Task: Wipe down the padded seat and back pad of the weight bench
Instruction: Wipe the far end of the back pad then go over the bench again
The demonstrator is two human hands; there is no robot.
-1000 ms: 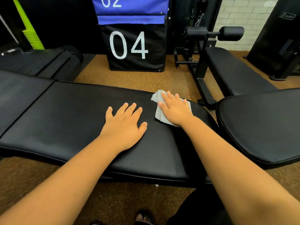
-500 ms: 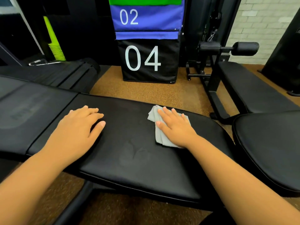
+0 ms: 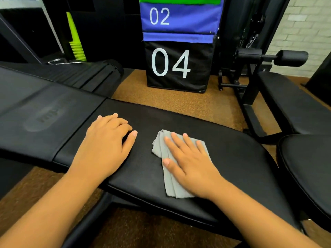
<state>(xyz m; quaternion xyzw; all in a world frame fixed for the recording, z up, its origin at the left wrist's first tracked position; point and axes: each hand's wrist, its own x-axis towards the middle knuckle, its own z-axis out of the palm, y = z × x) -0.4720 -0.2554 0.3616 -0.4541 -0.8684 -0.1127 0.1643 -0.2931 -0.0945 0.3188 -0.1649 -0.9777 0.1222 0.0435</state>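
A black bench pad point(image 3: 197, 126) runs across the view from nine o'clock toward four o'clock, with a seam at its left end where a second black pad point(image 3: 44, 108) joins it. That second pad bears a faint oval mark with unreadable lettering.

The right hand point(image 3: 189, 161) lies flat on a folded grey cloth point(image 3: 169, 179), fingers straight and slightly spread, pointing toward eleven o'clock, the thumb out to the side on the cloth. It presses the cloth against the pad and does not curl round it. The cloth lies on the pad near the middle of the view, its folded layers showing past the hand at seven o'clock and its upper corner past the fingertips.

The left hand point(image 3: 105, 145) rests palm down on the pad, just right of the seam, at nine o'clock from the cloth and apart from it. Its fingers are loosely bent and close together, holding nothing.

At twelve o'clock a black block marked 04 point(image 3: 177, 65) stands on the brown floor point(image 3: 179, 102), with a blue block marked 02 point(image 3: 179, 17) on top of it. At two o'clock is another bench point(image 3: 290, 101) with a padded roller point(image 3: 292, 58) above it. A further black pad point(image 3: 308, 169) sits at three o'clock, and a stack of yellow-green cones point(image 3: 76, 42) stands at ten o'clock.
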